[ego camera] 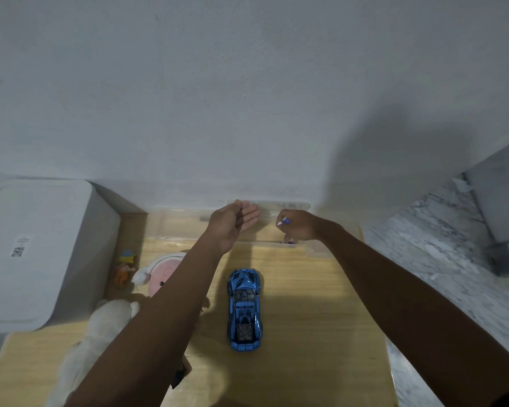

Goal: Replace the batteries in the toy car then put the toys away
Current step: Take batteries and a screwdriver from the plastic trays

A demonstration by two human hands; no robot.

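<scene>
Your right grip [291, 227] is pinching a small battery [285, 221] above the clear box [174, 223], presumably fetching replacements; your left grip [235, 223] is hovering wide. The toy car [244, 308] is sitting upright mid-surface [306, 318].

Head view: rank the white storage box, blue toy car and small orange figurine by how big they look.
1. white storage box
2. blue toy car
3. small orange figurine

The gaps are wide; nearness changes nothing.
</scene>
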